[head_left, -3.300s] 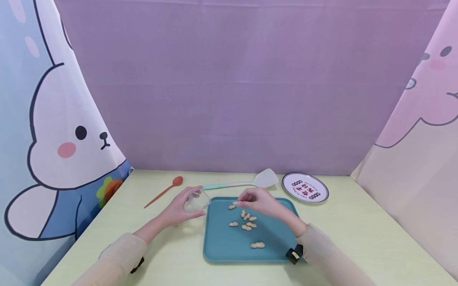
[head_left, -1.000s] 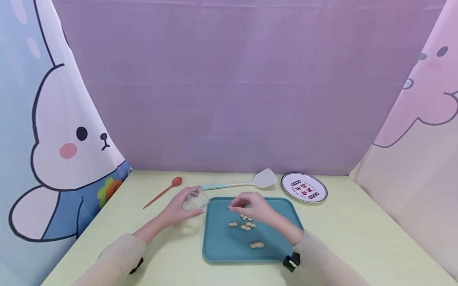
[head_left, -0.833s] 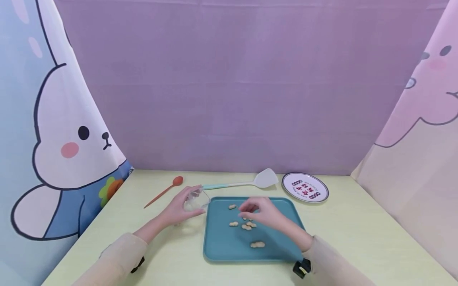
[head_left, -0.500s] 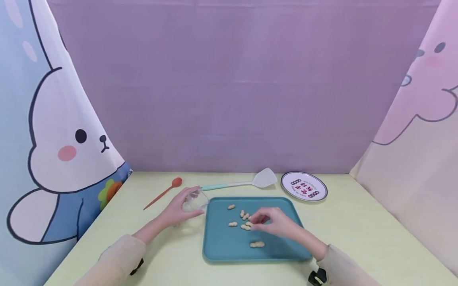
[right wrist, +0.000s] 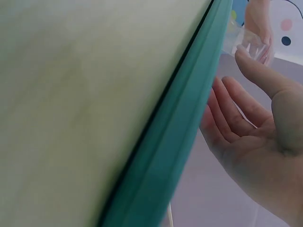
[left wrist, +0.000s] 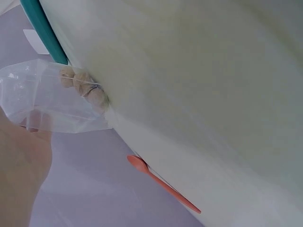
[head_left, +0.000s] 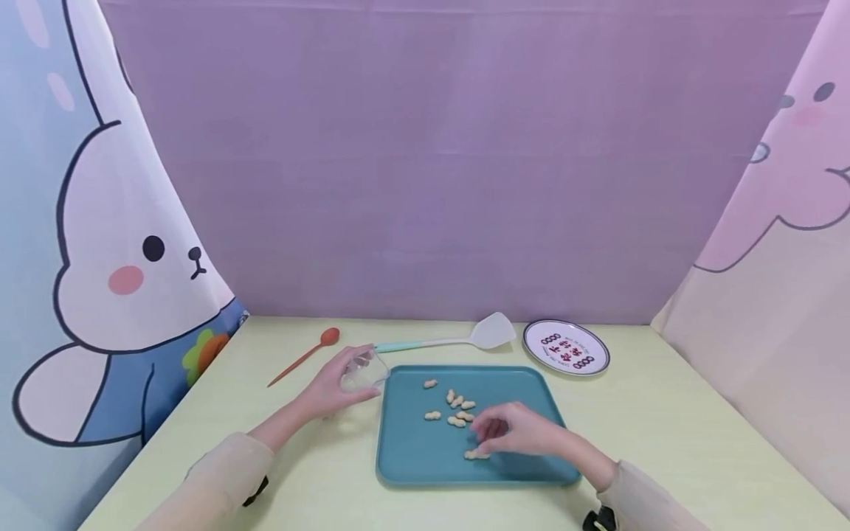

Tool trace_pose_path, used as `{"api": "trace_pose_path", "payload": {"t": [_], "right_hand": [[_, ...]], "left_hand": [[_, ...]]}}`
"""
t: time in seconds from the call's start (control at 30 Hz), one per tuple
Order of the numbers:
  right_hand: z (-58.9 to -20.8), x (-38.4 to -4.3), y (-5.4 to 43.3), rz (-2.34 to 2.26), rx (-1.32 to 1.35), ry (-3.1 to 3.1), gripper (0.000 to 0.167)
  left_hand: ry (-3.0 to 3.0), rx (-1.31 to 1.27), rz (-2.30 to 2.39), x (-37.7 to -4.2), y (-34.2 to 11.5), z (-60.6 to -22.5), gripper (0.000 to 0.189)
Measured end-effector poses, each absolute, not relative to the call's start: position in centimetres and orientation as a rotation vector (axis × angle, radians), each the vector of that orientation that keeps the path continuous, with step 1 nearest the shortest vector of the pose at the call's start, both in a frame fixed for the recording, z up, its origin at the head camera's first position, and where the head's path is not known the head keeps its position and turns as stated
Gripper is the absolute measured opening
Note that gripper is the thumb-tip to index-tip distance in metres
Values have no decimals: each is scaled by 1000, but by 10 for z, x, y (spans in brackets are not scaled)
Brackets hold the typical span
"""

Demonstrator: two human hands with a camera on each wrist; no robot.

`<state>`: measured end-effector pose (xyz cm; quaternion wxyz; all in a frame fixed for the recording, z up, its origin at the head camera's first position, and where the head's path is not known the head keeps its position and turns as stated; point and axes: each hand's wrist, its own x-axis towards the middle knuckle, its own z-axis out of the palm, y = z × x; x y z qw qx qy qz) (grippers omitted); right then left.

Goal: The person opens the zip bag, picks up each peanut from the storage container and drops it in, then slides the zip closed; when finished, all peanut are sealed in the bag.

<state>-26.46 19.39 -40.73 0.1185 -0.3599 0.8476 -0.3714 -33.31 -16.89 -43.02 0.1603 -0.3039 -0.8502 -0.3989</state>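
Observation:
My left hand (head_left: 333, 383) grips a clear plastic cup (head_left: 365, 371) just off the tray's left edge. In the left wrist view, several peanuts (left wrist: 81, 82) show through the wall of the cup (left wrist: 47, 97). My right hand (head_left: 518, 429) is low over the front right of the teal tray (head_left: 415, 453), thumb and fingers apart. Its thumb tip overlaps the front peanut (head_left: 472, 455) in the head view. The right wrist view shows nothing between the spread thumb and curved fingers (right wrist: 236, 106). Farther back on the tray lie several more peanuts (head_left: 457, 402), one of them alone (head_left: 430, 383) near the back left.
Behind the cup, an orange spoon (head_left: 305, 356) lies on the pale table (head_left: 319, 472). A white spatula (head_left: 491, 332) with a mint handle lies along the back of the tray. At the back right is a white plate (head_left: 567, 348) with red lettering. A purple cloth stands behind.
My right hand was pinching a peanut at the tray's back left. It has since moved forward and right, past the middle peanuts, to the front peanut. The left hand keeps its place with the cup.

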Motion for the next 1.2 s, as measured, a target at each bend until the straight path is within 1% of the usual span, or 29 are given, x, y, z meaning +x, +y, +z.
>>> {"api": "trace_pose_path", "payload": {"t": [0.23,0.53,0.67,0.93,1.2], "right_hand": [[-414,-266,196,-1017,-1056,2492,25],[-413,-269,197,-952,-1070,2517,16],[-413,-269,197,-960,-1078,2506,15],[-403,-269,196,-993,-1036,2505,13],[-389,-277,188,-987,-1064,2625,16]], "left_hand": [[-2409,-885,-1126,-334,-169,-429,74],[-2404,-885,-1125,-333,-168,-425,74],[-2414,-877,-1144,-331,-168,-426,73],[-2407,-887,-1127,-332,-168,-429,73],[-2401,-898,-1138,-332,-168,-428,74]]}}
